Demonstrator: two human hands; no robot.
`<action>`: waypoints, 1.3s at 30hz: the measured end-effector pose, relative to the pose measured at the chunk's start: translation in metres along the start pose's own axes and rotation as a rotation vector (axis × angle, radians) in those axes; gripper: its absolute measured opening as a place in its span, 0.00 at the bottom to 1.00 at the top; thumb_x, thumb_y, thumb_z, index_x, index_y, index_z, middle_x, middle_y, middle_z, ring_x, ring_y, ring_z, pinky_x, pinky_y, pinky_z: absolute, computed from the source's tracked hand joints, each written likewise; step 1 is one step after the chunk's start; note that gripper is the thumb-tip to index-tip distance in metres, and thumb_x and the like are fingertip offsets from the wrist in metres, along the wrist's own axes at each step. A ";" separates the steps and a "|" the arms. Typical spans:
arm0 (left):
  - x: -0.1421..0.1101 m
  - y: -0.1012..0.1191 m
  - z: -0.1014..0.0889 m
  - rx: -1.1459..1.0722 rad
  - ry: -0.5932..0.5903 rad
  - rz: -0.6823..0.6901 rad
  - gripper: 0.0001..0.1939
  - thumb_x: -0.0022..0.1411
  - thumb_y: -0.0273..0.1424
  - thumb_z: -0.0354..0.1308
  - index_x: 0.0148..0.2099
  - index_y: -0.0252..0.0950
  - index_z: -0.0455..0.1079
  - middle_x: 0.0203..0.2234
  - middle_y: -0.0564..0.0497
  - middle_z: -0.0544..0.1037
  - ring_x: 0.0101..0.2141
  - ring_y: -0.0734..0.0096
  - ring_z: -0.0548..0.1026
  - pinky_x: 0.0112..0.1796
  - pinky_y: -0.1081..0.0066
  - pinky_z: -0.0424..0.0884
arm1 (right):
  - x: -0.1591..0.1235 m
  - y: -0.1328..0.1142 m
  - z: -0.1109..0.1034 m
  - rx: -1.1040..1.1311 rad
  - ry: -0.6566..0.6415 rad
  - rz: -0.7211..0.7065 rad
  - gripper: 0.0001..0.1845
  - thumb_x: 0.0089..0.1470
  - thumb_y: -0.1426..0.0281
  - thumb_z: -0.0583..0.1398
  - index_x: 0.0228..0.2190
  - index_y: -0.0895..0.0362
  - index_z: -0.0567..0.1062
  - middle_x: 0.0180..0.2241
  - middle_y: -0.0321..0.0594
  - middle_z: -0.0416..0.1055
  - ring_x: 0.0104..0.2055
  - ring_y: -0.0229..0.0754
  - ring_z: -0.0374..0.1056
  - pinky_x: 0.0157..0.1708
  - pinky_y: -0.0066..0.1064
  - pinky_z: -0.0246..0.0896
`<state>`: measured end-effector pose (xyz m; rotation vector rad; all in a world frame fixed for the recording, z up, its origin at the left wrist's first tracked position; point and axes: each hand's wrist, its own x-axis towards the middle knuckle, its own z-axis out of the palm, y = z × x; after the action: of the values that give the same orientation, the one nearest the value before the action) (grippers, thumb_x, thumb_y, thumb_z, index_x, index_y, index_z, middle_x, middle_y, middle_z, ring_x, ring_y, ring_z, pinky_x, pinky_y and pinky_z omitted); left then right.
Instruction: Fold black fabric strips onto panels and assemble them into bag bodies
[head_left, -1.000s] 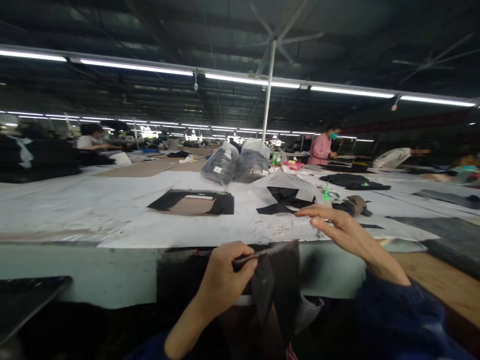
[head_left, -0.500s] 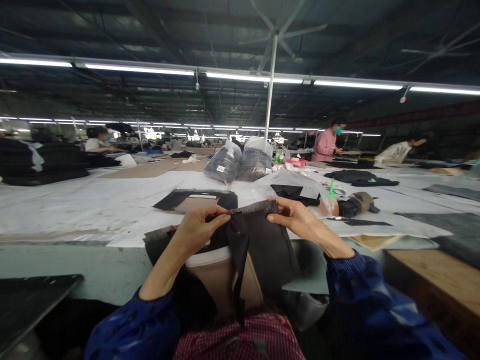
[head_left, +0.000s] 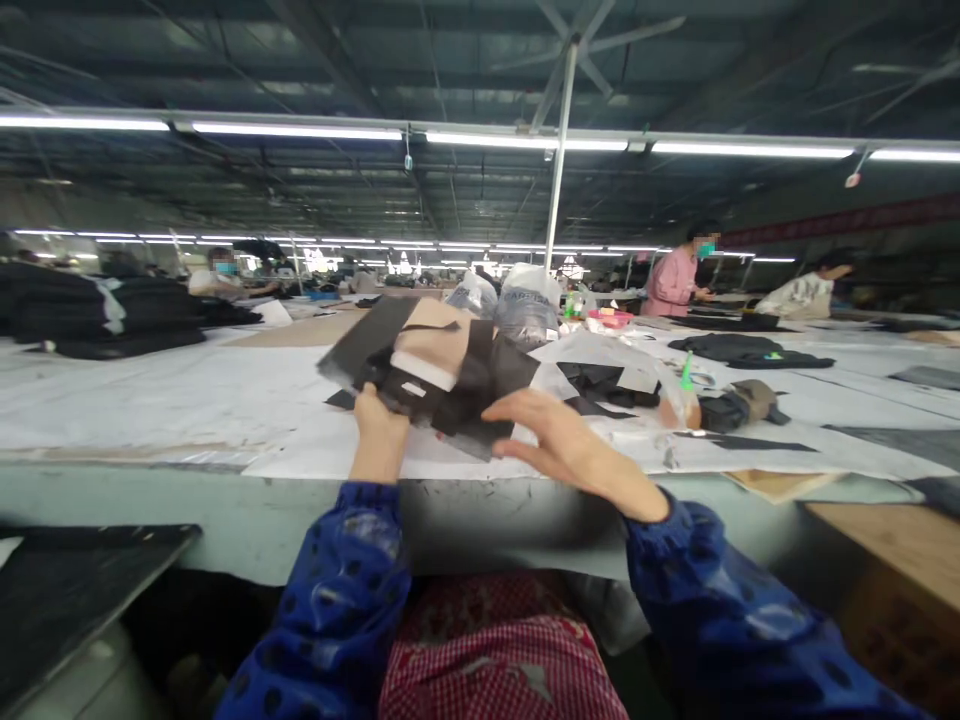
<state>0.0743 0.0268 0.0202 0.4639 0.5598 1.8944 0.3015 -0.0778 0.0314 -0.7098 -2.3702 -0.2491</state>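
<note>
A black fabric panel (head_left: 484, 385) with a tan section (head_left: 435, 335) and a white band is lifted over the near part of the table, slightly blurred. My left hand (head_left: 379, 425) is closed on its near left edge, the fingers partly hidden beneath the cloth. Beside the panel's near right corner is my right hand (head_left: 566, 440), thumb and fingers apart. Whether its fingertips touch the cloth I cannot tell. Dark fabric shows under the panel, mostly covered.
The white-covered table (head_left: 187, 410) bears stuffed plastic bags (head_left: 527, 305), a bottle with a green nozzle (head_left: 684, 400) and black cloth pieces (head_left: 750, 352). Folded black cloth (head_left: 127, 310) is piled at left. A cardboard box (head_left: 892, 550) stands at near right. A person in pink (head_left: 671, 280) is across the table.
The panel has gone from hanging at the table's front edge to up and forward over the tabletop. My right hand has let go of its top edge, and my left hand now grips the near side.
</note>
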 end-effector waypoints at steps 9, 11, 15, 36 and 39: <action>-0.078 0.024 -0.100 0.539 -0.169 -0.227 0.11 0.61 0.32 0.57 0.37 0.28 0.74 0.36 0.38 0.79 0.38 0.60 0.78 0.42 0.63 0.75 | -0.056 0.041 0.055 0.115 -0.246 0.325 0.39 0.49 0.59 0.69 0.58 0.55 0.64 0.55 0.51 0.66 0.57 0.54 0.63 0.56 0.46 0.60; -0.085 0.028 -0.107 0.907 -0.304 -0.061 0.13 0.57 0.37 0.62 0.36 0.30 0.76 0.33 0.42 0.80 0.35 0.61 0.77 0.40 0.63 0.74 | -0.063 0.047 0.041 0.166 -0.194 0.354 0.37 0.49 0.61 0.69 0.58 0.53 0.65 0.55 0.49 0.66 0.57 0.53 0.63 0.56 0.45 0.60; -0.086 0.005 -0.092 1.354 -0.624 0.441 0.07 0.57 0.32 0.60 0.37 0.38 0.77 0.35 0.48 0.80 0.39 0.59 0.74 0.45 0.59 0.70 | -0.076 0.056 0.025 0.120 -0.136 0.408 0.27 0.52 0.63 0.67 0.52 0.54 0.71 0.52 0.49 0.69 0.55 0.53 0.65 0.55 0.47 0.61; -0.108 -0.075 -0.052 1.667 -0.992 0.963 0.08 0.65 0.26 0.52 0.43 0.33 0.73 0.35 0.45 0.76 0.39 0.59 0.70 0.42 0.61 0.67 | -0.100 0.052 0.024 0.010 -0.143 0.280 0.19 0.58 0.62 0.63 0.48 0.57 0.75 0.48 0.49 0.73 0.51 0.51 0.67 0.53 0.44 0.63; -0.105 -0.078 -0.056 1.627 -0.973 0.977 0.14 0.66 0.27 0.51 0.53 0.34 0.70 0.36 0.46 0.76 0.40 0.59 0.69 0.42 0.62 0.67 | -0.108 0.054 0.021 0.020 -0.092 0.283 0.26 0.58 0.59 0.62 0.55 0.54 0.70 0.55 0.50 0.67 0.57 0.52 0.63 0.56 0.45 0.60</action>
<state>0.1396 -0.0539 -0.0771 2.8759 1.1879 1.2118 0.3894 -0.0713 -0.0533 -1.0540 -2.3181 -0.0724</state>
